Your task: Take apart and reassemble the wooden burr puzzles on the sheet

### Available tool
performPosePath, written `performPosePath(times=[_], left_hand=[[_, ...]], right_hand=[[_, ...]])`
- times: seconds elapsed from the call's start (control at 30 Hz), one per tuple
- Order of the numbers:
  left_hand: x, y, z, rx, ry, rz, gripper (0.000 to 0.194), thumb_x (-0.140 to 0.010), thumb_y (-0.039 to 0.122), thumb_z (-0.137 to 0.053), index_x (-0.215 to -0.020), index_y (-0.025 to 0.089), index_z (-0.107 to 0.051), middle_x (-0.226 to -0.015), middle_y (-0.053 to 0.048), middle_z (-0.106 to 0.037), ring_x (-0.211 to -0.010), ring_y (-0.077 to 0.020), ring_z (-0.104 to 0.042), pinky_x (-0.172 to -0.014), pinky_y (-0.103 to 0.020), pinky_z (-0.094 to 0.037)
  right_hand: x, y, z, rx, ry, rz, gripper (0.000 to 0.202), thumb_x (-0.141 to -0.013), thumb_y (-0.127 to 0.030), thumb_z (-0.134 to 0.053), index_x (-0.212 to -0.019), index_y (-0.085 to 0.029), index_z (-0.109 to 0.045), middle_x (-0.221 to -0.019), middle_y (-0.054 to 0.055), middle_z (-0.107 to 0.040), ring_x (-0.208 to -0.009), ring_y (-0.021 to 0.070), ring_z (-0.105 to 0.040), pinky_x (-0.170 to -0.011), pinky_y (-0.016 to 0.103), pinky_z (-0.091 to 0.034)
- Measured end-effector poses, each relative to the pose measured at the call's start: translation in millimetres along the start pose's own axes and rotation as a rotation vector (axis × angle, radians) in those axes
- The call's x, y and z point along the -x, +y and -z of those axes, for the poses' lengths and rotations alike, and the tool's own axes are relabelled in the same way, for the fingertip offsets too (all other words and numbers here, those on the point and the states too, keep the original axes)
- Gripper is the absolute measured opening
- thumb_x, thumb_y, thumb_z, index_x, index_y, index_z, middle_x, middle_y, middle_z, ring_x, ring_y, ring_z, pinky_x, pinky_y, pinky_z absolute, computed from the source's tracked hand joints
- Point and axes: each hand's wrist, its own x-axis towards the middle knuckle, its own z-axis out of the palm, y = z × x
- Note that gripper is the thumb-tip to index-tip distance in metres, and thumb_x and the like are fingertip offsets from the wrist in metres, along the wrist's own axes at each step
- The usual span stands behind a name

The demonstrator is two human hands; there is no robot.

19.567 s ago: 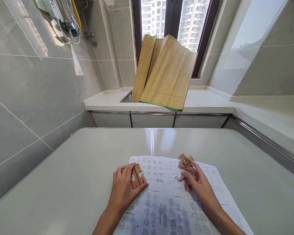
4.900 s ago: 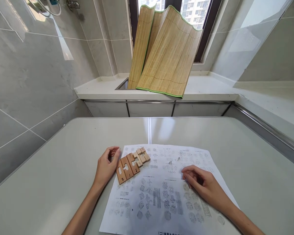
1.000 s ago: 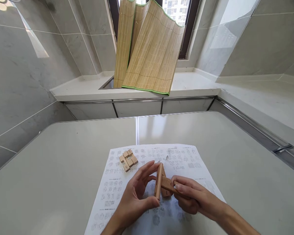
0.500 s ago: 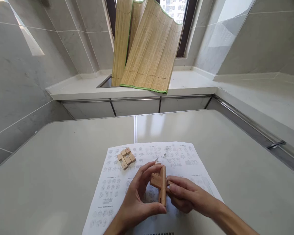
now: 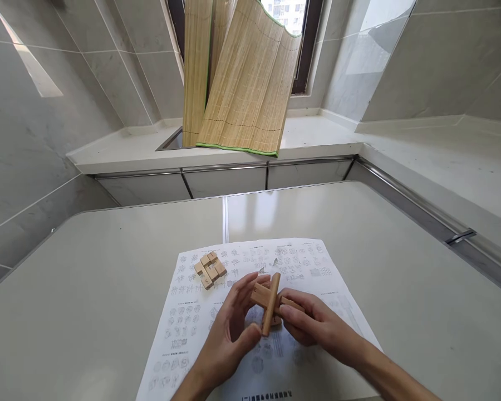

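Observation:
A brown wooden interlocking puzzle (image 5: 270,303), with bars crossing one another, is held above the printed sheet. My left hand (image 5: 229,328) curves around its left side, the thumb at the lower end of the long slanted bar and the fingers behind the upper part. From the right, my right hand (image 5: 313,320) pinches a bar sticking out of the puzzle between thumb and fingers. Part of the puzzle is hidden behind the hands. Beyond my left hand, a group of pale wooden puzzle pieces (image 5: 210,270) lies joined together on the paper.
The white sheet (image 5: 167,334) printed with diagrams spreads over the pale table (image 5: 87,289). A seam runs across the tabletop. Behind it stand a ledge (image 5: 125,156) and a bamboo mat (image 5: 246,89) by the window. A metal rail (image 5: 413,195) follows the right wall.
The puzzle has tilted, so its long bar now slants instead of standing nearly upright. My left thumb has shifted left with the bar's lower end. The whole view has moved slightly.

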Motion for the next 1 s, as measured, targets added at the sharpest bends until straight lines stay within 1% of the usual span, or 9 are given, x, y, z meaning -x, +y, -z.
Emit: performPosePath(times=[0.17, 0.3, 0.43, 0.57, 0.7, 0.77, 0.87, 0.93, 1.0], left_hand=[[-1.0, 2.8, -2.4, -0.162, 0.161, 0.121, 0.048, -0.098, 0.059, -0.06, -0.133, 0.025, -0.058, -0.135, -0.011, -0.069, -0.126, -0.0314, -0.064, -0.108, -0.042, -0.049], [-1.6, 4.8, -9.6, -0.188, 0.174, 0.122, 0.036, -0.099, 0.054, -0.06, -0.119, 0.023, -0.061, -0.108, -0.006, -0.075, -0.102, -0.0247, -0.071, -0.09, -0.033, -0.055], [-2.9, 6.2, -13.7, -0.172, 0.158, 0.13, 0.028, -0.101, 0.049, -0.06, -0.104, 0.022, -0.062, -0.093, -0.003, -0.071, -0.08, -0.0174, -0.067, -0.072, -0.026, -0.052], [-2.9, 5.9, -13.4, -0.164, 0.146, 0.132, 0.026, -0.102, 0.046, -0.06, -0.097, 0.02, -0.063, -0.088, -0.002, -0.069, -0.077, -0.0158, -0.064, -0.071, -0.026, -0.051], [-3.0, 7.3, -11.7, -0.099, 0.146, 0.134, 0.03, -0.102, 0.048, -0.058, -0.095, 0.019, -0.06, -0.081, -0.001, -0.067, -0.073, -0.0162, -0.065, -0.071, -0.028, -0.053], [-3.6, 7.4, -8.6, -0.097, 0.194, 0.116, 0.032, -0.103, 0.05, -0.056, -0.094, 0.02, -0.058, -0.075, 0.0, -0.066, -0.068, -0.0152, -0.064, -0.069, -0.028, -0.053], [-3.7, 5.3, -1.1, -0.11, 0.297, 0.124, 0.037, -0.103, 0.056, -0.052, -0.093, 0.02, -0.055, -0.067, 0.002, -0.063, -0.055, -0.0123, -0.057, -0.058, -0.025, -0.049], [-2.6, 3.2, 3.4, -0.11, 0.343, 0.154, 0.042, -0.102, 0.061, -0.051, -0.092, 0.021, -0.054, -0.063, 0.004, -0.057, -0.049, -0.0098, -0.049, -0.049, -0.021, -0.041], [-1.1, 2.0, 5.8, -0.1, 0.352, 0.18, 0.044, -0.101, 0.063, -0.05, -0.091, 0.02, -0.055, -0.061, 0.006, -0.05, -0.047, -0.0082, -0.042, -0.046, -0.02, -0.035]], right_hand=[[0.8, -3.7, -6.5, 0.24, 0.126, 0.098, 0.036, -0.104, -0.054, -0.055, -0.097, -0.019, -0.06, -0.072, -0.005, -0.044, -0.059, 0.0104, -0.03, -0.054, 0.026, -0.025], [0.9, 0.4, -7.8, 0.444, 0.158, 0.124, 0.037, -0.104, -0.053, -0.052, -0.09, -0.02, -0.059, -0.071, -0.003, -0.049, -0.062, 0.013, -0.036, -0.056, 0.027, -0.029], [1.2, 7.9, -7.4, 0.529, 0.173, 0.145, 0.035, -0.104, -0.051, -0.051, -0.089, -0.02, -0.061, -0.068, -0.004, -0.047, -0.062, 0.0142, -0.039, -0.057, 0.027, -0.032], [1.7, 6.8, -9.6, 0.562, 0.169, 0.147, 0.034, -0.103, -0.049, -0.052, -0.088, -0.02, -0.063, -0.064, -0.005, -0.044, -0.06, 0.014, -0.039, -0.057, 0.027, -0.034], [2.0, 3.1, -10.9, 0.523, 0.131, 0.162, 0.031, -0.102, -0.048, -0.055, -0.094, -0.021, -0.068, -0.07, -0.002, -0.057, -0.06, 0.0143, -0.046, -0.057, 0.027, -0.038], [2.1, 4.5, -9.5, 0.515, 0.14, 0.166, 0.027, -0.101, -0.047, -0.056, -0.098, -0.022, -0.068, -0.066, -0.004, -0.054, -0.058, 0.0139, -0.045, -0.056, 0.027, -0.039], [2.2, 9.4, -5.4, 0.58, 0.22, 0.173, 0.02, -0.099, -0.042, -0.061, -0.102, -0.023, -0.065, -0.063, -0.006, -0.05, -0.057, 0.0142, -0.045, -0.055, 0.026, -0.041], [1.9, 12.3, -2.2, 0.7, 0.305, 0.234, 0.018, -0.094, -0.035, -0.067, -0.108, -0.024, -0.063, -0.08, -0.001, -0.061, -0.071, 0.0178, -0.057, -0.066, 0.03, -0.051], [1.1, 14.9, 1.1, 0.844, 0.308, 0.311, 0.039, -0.087, -0.027, -0.074, -0.123, -0.027, -0.06, -0.115, 0.007, -0.065, -0.104, 0.0251, -0.063, -0.092, 0.04, -0.055]])
